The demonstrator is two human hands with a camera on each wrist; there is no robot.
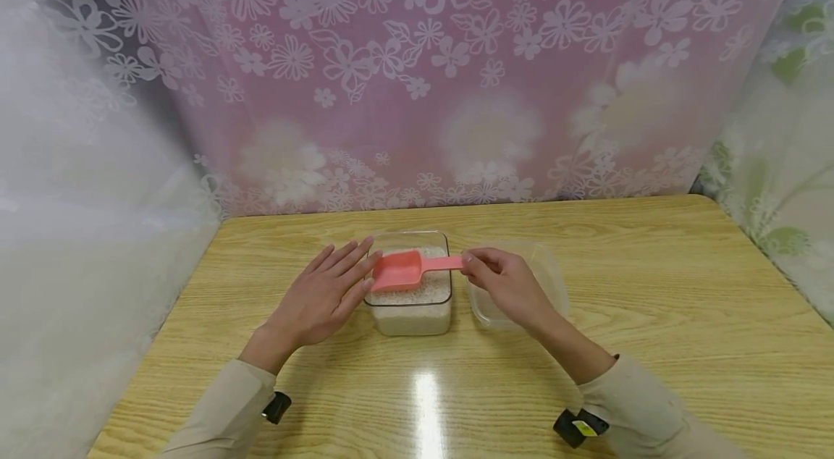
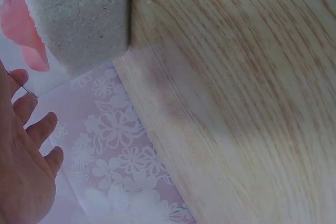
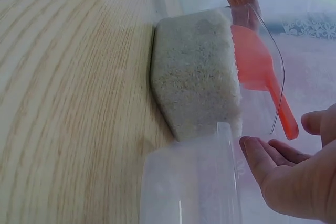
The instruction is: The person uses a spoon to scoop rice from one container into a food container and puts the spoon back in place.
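Observation:
A pink scoop (image 1: 399,271) lies on white rice (image 3: 197,72) inside a clear square container (image 1: 449,300). Its handle (image 3: 283,111) crosses the container's right rim. My right hand (image 1: 511,285) is at the handle's end, thumb and fingers partly bent; the right wrist view shows that end bare, between the spread thumb and fingers. With fingers extended, my left hand (image 1: 322,300) rests at the container's left rim, fingertips by the scoop's front edge. In the left wrist view, the scoop (image 2: 23,30) shows beyond the left fingers (image 2: 42,129).
A second clear plastic container (image 1: 554,274) stands on the wooden table (image 1: 651,314), close to the rice container's right side and beneath my right hand. Behind the table's far edge hangs a pink flowered curtain (image 1: 404,82).

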